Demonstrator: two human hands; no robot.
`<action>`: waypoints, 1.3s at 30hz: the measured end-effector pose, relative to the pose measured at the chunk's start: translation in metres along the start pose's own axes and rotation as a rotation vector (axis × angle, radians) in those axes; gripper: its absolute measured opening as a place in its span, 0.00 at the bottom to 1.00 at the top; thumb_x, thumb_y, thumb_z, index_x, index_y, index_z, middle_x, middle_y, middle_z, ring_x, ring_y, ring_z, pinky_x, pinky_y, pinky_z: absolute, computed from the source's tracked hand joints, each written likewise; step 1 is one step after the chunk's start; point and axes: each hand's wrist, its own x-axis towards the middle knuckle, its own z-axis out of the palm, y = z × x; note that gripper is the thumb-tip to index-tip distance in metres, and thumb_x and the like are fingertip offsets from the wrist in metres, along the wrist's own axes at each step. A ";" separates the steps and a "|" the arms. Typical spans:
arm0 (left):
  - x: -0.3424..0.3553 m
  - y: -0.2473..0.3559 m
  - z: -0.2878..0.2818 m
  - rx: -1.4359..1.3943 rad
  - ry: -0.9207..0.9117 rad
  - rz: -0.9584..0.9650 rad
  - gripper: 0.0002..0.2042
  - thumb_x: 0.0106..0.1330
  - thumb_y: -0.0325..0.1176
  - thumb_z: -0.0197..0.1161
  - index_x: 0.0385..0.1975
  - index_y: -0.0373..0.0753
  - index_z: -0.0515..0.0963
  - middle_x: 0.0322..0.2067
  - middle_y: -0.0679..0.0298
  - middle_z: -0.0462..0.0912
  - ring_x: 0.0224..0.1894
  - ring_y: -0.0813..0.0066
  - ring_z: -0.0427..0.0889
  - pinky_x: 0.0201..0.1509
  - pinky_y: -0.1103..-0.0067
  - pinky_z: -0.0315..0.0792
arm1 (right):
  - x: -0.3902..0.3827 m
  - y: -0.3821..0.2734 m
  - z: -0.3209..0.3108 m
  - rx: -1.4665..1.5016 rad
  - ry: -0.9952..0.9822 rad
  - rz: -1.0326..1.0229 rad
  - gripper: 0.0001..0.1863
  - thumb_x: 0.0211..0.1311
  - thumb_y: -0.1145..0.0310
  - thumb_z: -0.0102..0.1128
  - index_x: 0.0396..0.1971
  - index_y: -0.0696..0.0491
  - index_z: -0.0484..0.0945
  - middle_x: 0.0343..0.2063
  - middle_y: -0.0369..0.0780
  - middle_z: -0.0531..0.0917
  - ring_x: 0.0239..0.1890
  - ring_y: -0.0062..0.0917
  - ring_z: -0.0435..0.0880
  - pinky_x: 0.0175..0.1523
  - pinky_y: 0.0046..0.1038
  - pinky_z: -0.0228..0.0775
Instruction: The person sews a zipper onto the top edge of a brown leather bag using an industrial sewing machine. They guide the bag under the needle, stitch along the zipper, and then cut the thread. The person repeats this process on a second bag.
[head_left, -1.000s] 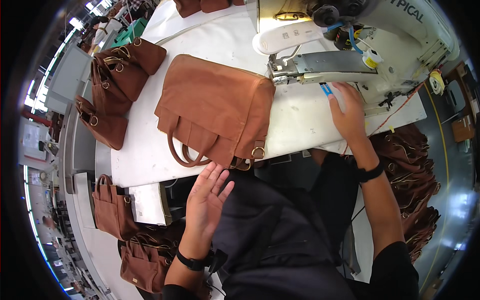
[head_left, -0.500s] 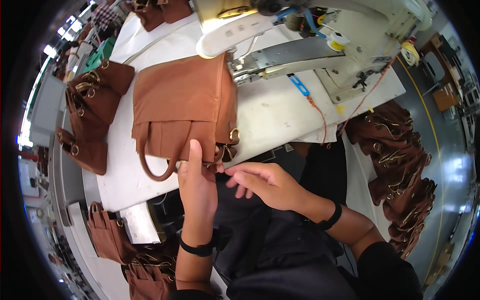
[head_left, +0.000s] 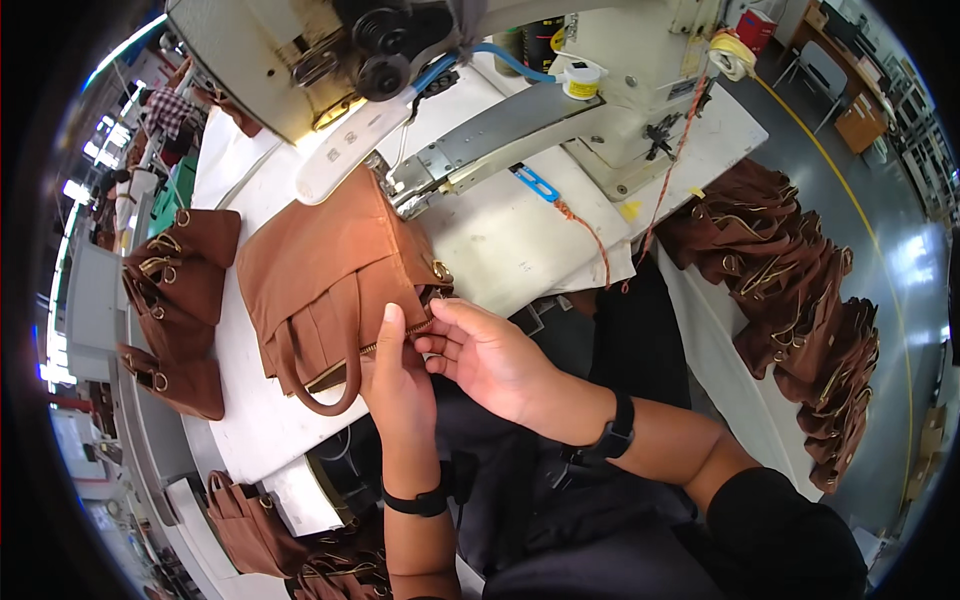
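Observation:
A brown handbag (head_left: 325,240) with a looped handle lies on the white table in front of me, its zipped opening toward my body. Its far corner sits by the arm of the sewing machine (head_left: 500,140). My left hand (head_left: 398,385) grips the opening's edge near the brass zipper, thumb on the outer panel and fingers hidden behind. At the zipper's right end, beside a brass ring (head_left: 441,270), my right hand (head_left: 490,360) has its thumb and index finger pinched together on the bag's edge. Exactly what lies between those fingertips is too small to make out.
Several brown bags (head_left: 180,290) stand at the table's left, with more below (head_left: 250,525). A large heap of brown bags (head_left: 790,290) hangs along the right. Thread snips with a blue handle (head_left: 535,183) lie by the machine, tied to an orange cord (head_left: 590,235).
My right hand has moved in to the zipper end and pinched its fingers together. The bag is turned and tilted in view, and the whole view has shifted. My left hand keeps its hold.

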 end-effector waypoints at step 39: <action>0.045 0.032 0.007 -0.262 -0.021 -0.044 0.25 0.84 0.46 0.48 0.69 0.32 0.66 0.59 0.52 0.81 0.53 0.56 0.86 0.62 0.62 0.81 | 0.010 -0.005 0.026 -0.780 -0.159 -0.678 0.24 0.82 0.70 0.48 0.72 0.59 0.63 0.47 0.36 0.80 0.42 0.14 0.78 0.49 0.22 0.72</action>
